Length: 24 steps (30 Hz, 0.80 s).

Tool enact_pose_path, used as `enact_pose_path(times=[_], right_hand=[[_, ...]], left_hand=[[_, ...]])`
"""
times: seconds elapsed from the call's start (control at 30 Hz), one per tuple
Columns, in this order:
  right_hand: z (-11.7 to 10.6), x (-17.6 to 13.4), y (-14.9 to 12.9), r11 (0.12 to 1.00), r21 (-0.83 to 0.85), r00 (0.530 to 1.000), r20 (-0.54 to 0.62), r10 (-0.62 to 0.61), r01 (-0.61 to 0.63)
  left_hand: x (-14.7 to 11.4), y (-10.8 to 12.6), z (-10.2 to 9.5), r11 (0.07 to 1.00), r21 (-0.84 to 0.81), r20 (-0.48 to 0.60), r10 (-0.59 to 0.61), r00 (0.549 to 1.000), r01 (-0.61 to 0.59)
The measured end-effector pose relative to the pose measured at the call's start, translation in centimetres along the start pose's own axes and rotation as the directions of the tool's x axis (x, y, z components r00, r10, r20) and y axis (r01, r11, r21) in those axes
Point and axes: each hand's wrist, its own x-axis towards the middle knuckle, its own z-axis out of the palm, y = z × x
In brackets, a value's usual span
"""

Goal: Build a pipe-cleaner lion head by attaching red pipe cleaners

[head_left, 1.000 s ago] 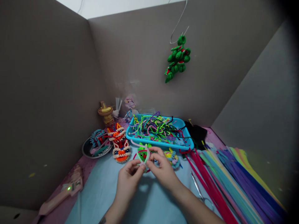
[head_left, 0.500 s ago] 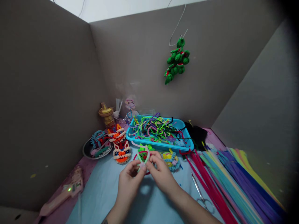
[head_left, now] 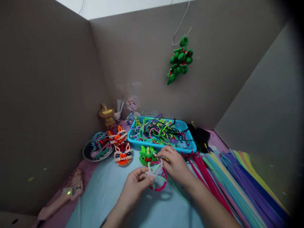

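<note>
My left hand (head_left: 139, 182) pinches the centre of a pipe-cleaner piece (head_left: 155, 189), a red loop crossed by pale green and lilac stems. My right hand (head_left: 174, 163), just up and to the right, has its fingers closed on a lilac pipe cleaner (head_left: 160, 165) that runs out of the piece. The piece is held in the air above the light blue mat (head_left: 104, 196). Right behind it sits a green pipe-cleaner dragon head (head_left: 147, 155) with a red nose. My right hand and forearm hide the blue and yellow craft and the scissors.
A blue tray (head_left: 130, 140) of tangled pipe cleaners stands behind my hands. Orange lion heads (head_left: 123, 155) and a metal bowl (head_left: 88, 155) are at left, a pink glue gun (head_left: 60, 201) nearer. Pipe-cleaner bundles (head_left: 247, 180) lie at right. Grey panels surround the table; a green ornament (head_left: 180, 60) hangs behind.
My right hand has moved up and right, away from my left, drawing the lilac stem along. The piece has turned so its red loop shows at right. The dragon head is less covered.
</note>
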Motion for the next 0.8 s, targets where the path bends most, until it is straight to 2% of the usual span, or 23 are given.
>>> enact_pose_path(times=[0.1,0.4,0.63,0.73,0.8], right_hand=[[0.0,0.0,0.3,0.999,-0.042,1.0,-0.011,-0.019,0.019],[-0.3,-0.3,-1.8,0.998,0.049,0.993,-0.108,-0.037,0.043],[-1.1,-0.4,-4.0,0.98,0.14,0.988,-0.081,-0.132,0.142],[-1.3,-0.5,-4.4,0.976,0.197,0.995,-0.039,-0.091,0.097],[-1.2,-0.4,-4.3,0.965,0.257,0.999,-0.005,0.045,-0.042]], left_hand=[[-0.1,0.0,0.0,0.999,-0.017,0.042,-0.03,0.999,0.031],[0.5,0.8,-0.3,0.997,-0.002,-0.173,0.077,0.982,-0.078],[0.1,1.1,-0.2,0.993,-0.005,-0.198,0.111,0.974,-0.114],[0.0,1.1,-0.3,0.99,0.03,-0.2,0.144,0.969,-0.141],[-0.1,1.0,-0.3,0.985,0.055,-0.204,0.169,0.964,-0.161]])
